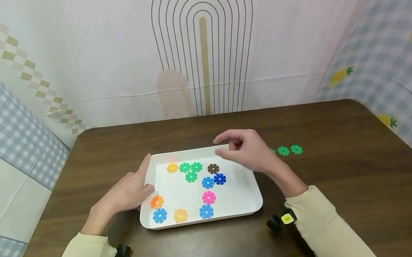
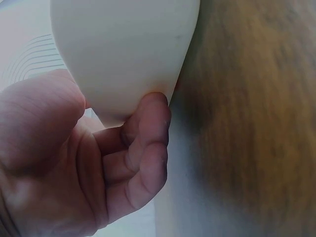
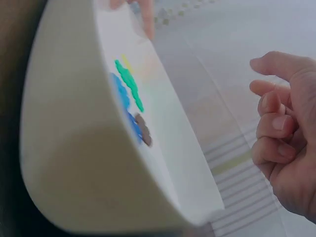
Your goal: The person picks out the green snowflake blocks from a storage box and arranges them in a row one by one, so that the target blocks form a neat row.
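Note:
My left hand (image 1: pixel 127 192) grips the left side of the white tray (image 1: pixel 238 201); in the left wrist view its curled fingers (image 2: pixel 154 126) press against the tray's outer side (image 2: pixel 123 54). Over the tray's back right part is my right hand (image 1: pixel 249 149), thumb and index finger apart, the other fingers curled, nothing held. Inside the tray lie flat notched discs: three green ones (image 1: pixel 191 177), a brown one (image 1: pixel 213 168), a dark blue one (image 1: pixel 220 179), a pink one (image 1: pixel 209 197), an orange one (image 1: pixel 156 202), plus several lighter blue and yellow ones.
Right of the tray, green discs (image 1: pixel 296 149) lie in a row on the brown table (image 1: pixel 351 179), one partly hidden by my right hand. A patterned white cloth (image 1: pixel 111 50) hangs behind the table, with blue checked cloth (image 1: pixel 387 67) at the sides.

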Demonstrator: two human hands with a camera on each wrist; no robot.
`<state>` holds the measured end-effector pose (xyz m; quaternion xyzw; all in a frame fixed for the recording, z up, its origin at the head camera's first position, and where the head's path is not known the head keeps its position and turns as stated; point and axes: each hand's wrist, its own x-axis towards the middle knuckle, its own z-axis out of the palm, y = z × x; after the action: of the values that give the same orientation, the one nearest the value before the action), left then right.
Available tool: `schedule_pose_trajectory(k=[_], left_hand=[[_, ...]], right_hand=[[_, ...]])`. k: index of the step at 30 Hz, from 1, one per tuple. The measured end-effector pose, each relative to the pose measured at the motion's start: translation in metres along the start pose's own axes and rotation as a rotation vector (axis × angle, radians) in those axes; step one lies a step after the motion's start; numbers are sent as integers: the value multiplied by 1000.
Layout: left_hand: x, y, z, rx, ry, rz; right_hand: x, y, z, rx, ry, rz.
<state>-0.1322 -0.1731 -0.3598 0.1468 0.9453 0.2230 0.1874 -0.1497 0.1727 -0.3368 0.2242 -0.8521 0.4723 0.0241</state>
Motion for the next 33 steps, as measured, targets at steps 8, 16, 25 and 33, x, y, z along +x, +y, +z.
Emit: schedule_pose_trajectory(k=[8,16,25,33], left_hand=[[0,-1,0,-7,-2,0],[-1,0,0,-7,2,7],[0,1,0,-11,0,4],[0,2,0,-14,-9,-8]], right_hand=[[12,-11,21,-66,-149,101],[17,-13,42,-108,-257,146],[21,-8,58,-162,-318,198],[24,0,69,-250,-363,238]])
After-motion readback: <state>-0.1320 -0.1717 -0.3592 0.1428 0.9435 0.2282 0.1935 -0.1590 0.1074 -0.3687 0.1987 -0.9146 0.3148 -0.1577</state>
